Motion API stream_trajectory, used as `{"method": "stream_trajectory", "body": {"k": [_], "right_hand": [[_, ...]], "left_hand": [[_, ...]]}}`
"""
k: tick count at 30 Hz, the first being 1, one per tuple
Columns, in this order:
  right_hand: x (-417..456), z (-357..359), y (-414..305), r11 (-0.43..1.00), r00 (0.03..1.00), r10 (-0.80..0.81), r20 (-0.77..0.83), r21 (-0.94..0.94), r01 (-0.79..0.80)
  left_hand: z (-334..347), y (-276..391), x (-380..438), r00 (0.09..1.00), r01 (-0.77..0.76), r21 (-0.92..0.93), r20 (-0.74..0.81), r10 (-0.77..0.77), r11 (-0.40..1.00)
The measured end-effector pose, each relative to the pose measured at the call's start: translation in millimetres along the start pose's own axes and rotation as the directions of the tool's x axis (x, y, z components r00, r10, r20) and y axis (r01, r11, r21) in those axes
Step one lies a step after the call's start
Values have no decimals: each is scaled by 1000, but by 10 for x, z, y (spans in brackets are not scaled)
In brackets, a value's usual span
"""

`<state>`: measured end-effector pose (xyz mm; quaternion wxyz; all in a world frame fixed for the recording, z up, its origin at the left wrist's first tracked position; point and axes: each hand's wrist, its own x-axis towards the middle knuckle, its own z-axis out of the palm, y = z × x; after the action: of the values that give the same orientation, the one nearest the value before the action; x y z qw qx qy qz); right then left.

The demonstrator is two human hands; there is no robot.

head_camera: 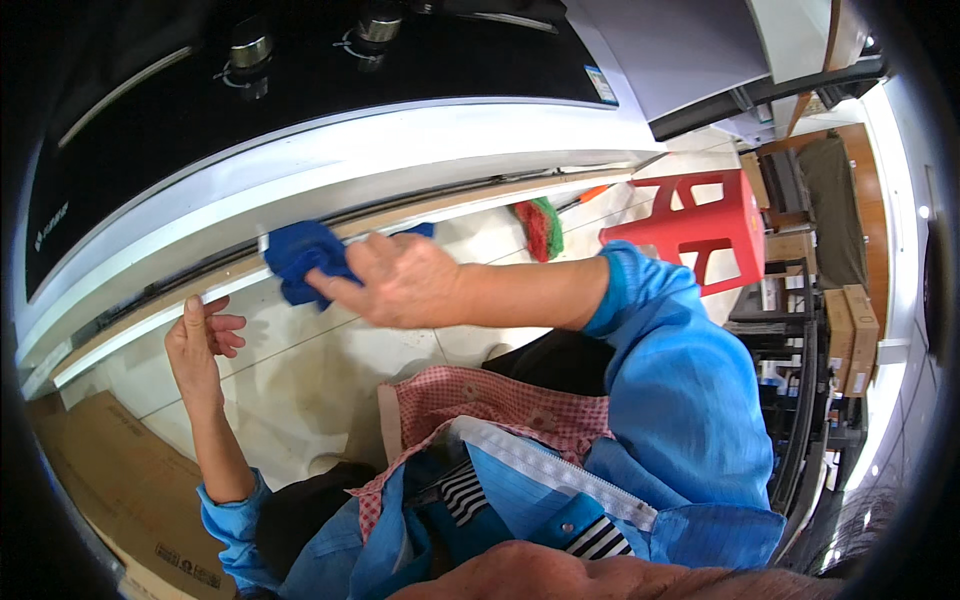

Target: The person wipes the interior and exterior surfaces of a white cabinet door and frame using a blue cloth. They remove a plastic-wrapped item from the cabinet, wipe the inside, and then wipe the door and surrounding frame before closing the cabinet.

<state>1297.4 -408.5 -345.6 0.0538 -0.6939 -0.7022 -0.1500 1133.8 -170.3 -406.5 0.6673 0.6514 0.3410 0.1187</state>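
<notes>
My right hand [405, 281] grips a crumpled dark blue cloth [304, 255] against the long edge of a wooden panel with a white front [427, 206], which looks like a slightly opened drawer or cabinet front below the counter. Part of the blue cloth shows beyond my knuckles. My left hand [202, 337] is at the same panel's white edge further left, its thumb on the edge and its fingers curled loosely beneath. Above the panel runs the white counter edge [330, 161], with a black glass gas hob [300, 90] and its metal knobs on top.
A red plastic stool [742, 225] stands on the tiled floor at the right. Nearer lies a red and green cloth [541, 229], beside an orange-handled tool [592, 194]. A large cardboard box [120, 480] is at the lower left. Shelving with cartons [851, 337] stands at the far right.
</notes>
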Motion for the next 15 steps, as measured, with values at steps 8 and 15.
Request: {"method": "stream_trajectory", "body": {"k": [8, 15], "right_hand": [[-1592, -246, 669, 890, 915, 403, 28, -246, -385], [-1949, -421, 659, 469, 499, 866, 1, 342, -814]], "left_hand": [[83, 407, -18, 994, 104, 113, -47, -99, 988], [-35, 377, -44, 967, -38, 681, -160, 200, 731]]}}
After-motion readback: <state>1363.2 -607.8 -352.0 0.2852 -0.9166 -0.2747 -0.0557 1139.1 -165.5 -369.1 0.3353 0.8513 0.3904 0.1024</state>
